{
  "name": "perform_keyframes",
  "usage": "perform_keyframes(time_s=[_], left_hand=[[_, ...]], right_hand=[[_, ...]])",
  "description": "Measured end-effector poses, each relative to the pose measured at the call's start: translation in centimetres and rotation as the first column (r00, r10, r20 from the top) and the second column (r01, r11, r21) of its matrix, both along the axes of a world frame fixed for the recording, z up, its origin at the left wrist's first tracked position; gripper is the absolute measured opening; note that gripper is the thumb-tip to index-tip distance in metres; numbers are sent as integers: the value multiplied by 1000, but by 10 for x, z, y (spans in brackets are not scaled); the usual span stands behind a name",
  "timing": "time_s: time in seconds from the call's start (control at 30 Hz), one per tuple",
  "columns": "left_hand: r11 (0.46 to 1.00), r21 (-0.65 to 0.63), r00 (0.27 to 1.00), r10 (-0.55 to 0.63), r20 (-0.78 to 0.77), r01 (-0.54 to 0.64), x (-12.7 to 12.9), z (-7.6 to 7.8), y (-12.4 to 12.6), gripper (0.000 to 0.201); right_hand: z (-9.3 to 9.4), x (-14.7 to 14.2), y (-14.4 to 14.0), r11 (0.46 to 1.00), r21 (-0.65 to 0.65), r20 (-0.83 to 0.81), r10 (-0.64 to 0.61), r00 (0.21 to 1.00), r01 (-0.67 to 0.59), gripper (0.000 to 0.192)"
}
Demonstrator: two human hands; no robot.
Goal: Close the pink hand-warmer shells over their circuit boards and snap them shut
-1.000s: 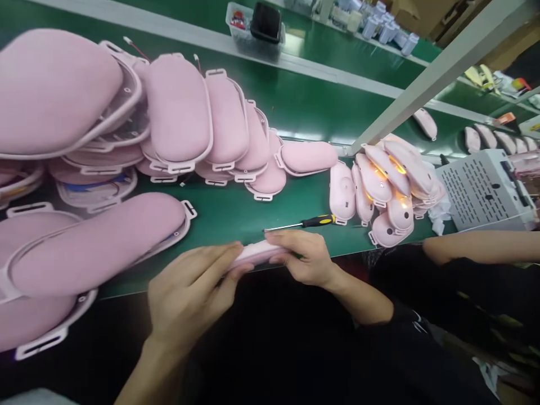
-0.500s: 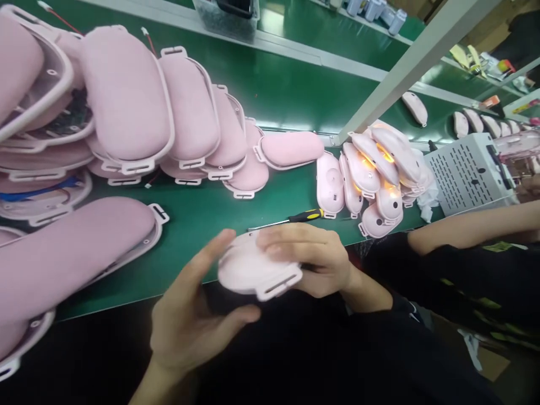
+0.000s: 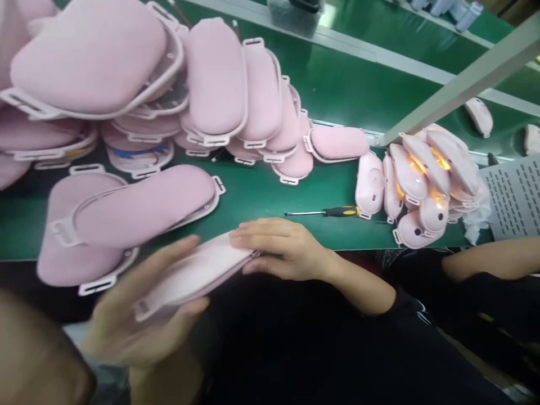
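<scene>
A pale pink oval casing (image 3: 198,273) with a strap slot at its end is tilted in front of me, between both hands. My right hand (image 3: 287,247) is closed on its right end, fingers on top and thumb underneath. Around the left end is my left hand (image 3: 139,309), blurred, with its fingers along the upper edge and its thumb at the lower edge. Just beyond the left hand, a long pink casing (image 3: 152,208) lies across another pink casing (image 3: 84,225) at the bench edge. A screwdriver (image 3: 337,212) with a black and yellow handle lies past my right hand.
Many pink casings (image 3: 217,79) are piled along the left of the green bench (image 3: 253,197). Glowing casings (image 3: 422,169) are heaped at right, near a perforated grey box (image 3: 514,191). A slanted post (image 3: 464,84) rises behind. Another person's forearm (image 3: 489,261) is at far right.
The view has swung left. The casing has turned so that its slotted end points left and its side shows. My left hand, apart from it before, has closed around that end.
</scene>
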State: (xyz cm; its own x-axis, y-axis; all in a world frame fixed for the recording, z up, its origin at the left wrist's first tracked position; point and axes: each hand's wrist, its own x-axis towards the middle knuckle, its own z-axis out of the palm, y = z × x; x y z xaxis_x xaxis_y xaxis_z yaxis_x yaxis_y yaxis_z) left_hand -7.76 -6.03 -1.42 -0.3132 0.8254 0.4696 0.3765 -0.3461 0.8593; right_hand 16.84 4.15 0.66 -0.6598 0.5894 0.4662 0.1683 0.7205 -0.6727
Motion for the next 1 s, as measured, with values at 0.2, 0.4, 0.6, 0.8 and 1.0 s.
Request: perform_keyframes(time_s=[0.2,0.4,0.6,0.8,1.0], left_hand=[[973,225,997,-44,-59,57,-2,-7,-2,30],[956,157,958,216,189,-246,18,-24,2,39],[963,222,946,80,315,-155,11,-38,0,24],[994,109,983,-3,-182,23,-28,-33,-12,54],[965,260,879,160,-448,-43,-15,-35,3,51]], right_hand=[[-18,-31,-21,994,74,66,-81,995,76,36],[-12,-49,-25,990,100,211,-120,970,100,38],[-4,-50,-21,989,125,249,-110,962,81,42],[-13,-21,-8,988,150,73,-56,996,44,50],[-50,-23,-19,969,172,45,-189,981,179,39]])
